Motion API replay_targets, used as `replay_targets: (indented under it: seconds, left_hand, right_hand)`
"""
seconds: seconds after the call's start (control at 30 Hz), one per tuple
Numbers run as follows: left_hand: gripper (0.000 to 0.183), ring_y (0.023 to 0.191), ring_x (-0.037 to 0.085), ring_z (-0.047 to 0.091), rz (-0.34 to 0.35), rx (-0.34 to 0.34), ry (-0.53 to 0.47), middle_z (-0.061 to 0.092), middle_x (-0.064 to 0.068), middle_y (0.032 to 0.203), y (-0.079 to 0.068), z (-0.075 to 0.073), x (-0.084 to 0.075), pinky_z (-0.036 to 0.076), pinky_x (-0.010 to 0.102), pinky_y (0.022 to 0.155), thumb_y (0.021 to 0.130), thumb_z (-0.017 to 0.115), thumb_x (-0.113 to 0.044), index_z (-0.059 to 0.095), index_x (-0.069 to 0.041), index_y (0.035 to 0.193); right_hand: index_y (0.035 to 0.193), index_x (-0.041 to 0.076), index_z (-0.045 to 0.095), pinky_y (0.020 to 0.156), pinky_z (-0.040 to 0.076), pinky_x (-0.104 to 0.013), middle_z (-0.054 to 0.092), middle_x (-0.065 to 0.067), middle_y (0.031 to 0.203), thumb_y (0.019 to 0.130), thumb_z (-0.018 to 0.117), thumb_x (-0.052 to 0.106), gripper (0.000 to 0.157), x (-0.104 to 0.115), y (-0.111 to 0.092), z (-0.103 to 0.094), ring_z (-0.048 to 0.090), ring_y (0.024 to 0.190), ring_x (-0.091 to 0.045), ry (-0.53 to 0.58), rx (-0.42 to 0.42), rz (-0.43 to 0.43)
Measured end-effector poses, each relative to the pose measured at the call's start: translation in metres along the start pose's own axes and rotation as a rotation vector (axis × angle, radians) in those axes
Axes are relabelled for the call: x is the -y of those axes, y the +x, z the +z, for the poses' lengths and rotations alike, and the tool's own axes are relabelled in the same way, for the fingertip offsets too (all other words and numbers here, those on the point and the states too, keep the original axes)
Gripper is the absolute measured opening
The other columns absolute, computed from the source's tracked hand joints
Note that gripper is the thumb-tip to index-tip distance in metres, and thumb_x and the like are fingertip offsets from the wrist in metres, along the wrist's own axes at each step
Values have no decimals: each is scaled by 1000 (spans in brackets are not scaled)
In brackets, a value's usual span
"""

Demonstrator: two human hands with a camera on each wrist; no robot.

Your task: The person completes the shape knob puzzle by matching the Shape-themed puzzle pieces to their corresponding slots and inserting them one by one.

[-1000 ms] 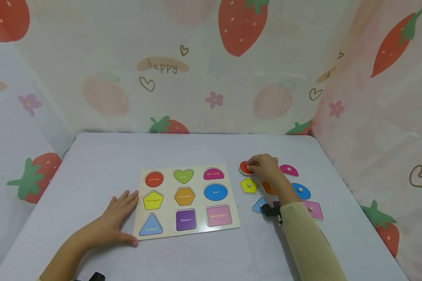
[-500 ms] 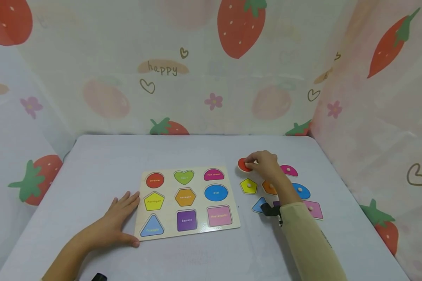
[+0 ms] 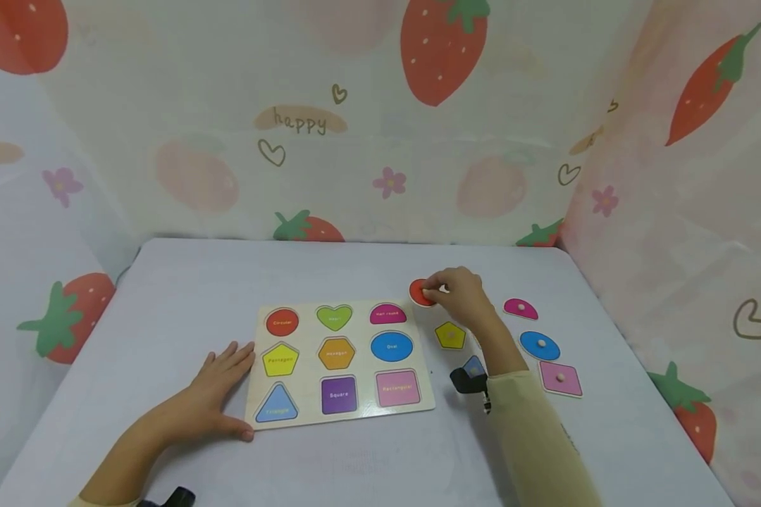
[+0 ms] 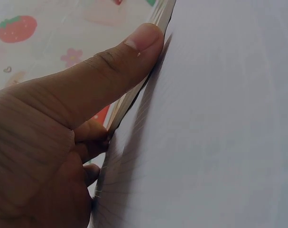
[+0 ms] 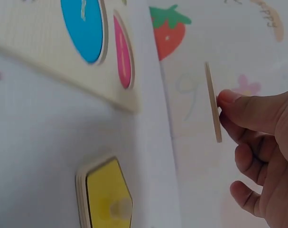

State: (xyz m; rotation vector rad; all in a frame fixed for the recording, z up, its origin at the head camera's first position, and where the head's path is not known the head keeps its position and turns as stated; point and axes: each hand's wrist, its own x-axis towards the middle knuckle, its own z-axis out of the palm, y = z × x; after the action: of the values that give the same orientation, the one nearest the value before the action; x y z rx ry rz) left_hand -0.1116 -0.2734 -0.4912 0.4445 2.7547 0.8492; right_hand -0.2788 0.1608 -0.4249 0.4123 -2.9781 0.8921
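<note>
landmark: the shape board (image 3: 308, 359), lying flat on a white-covered table (image 3: 355, 461), nine labelled shapes in three rows of three.

hands well apart, one either side of the board. left hand (image 3: 212, 394) spread, fingers straight, fingertips touching the board's left edge, thumb at its near left corner; holding nothing. right hand (image 3: 459, 296) just off the board's far right corner, thumb and finger pinching the red circle piece (image 3: 416, 291). piece is raised clear of the table; right wrist view has it edge-on.

right of the board, near its edge: yellow pentagon (image 3: 444, 342); closer to the person, blue triangle (image 3: 475, 365), part-covered by a black wrist device (image 3: 468, 382). farther right of the board, running from far to near: magenta half-round (image 3: 521, 308), blue oval (image 3: 533, 343), pink rectangle (image 3: 561, 384), each knobbed. beyond the board, strawberry-print hanging (image 3: 368, 141).
</note>
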Motion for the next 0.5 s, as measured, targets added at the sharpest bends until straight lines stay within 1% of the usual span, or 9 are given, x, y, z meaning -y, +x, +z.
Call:
replay_targets:
  seconds: [0.1,0.33,0.5]
  left_hand:
    - [134,157,44,4,11,-8,4,21,17,170,0,0,1,-4,64,125,57,92,-61,30,0,160]
    - [135,158,43,4,8,-10,8,21,16,170,1,1,4,-2,64,125,57,91,-63,31,-1,160]
    - [135,158,43,3,3,-6,-4,20,16,170,1,1,4,-3,64,125,57,92,-62,30,-1,160]
  right_hand:
    - [110,13,80,96,54,-48,74,-3,107,97,73,23,18,12,-1,4,56,110,-27,3,-11,-38]
    - [112,13,79,91,58,-43,73,-3,107,97,73,23,19,38,0,16,54,112,-26,8,0,-69]
    - [112,15,79,91,59,-40,73,-1,107,96,74,24,19,52,3,27,55,112,-24,3,13,-89]
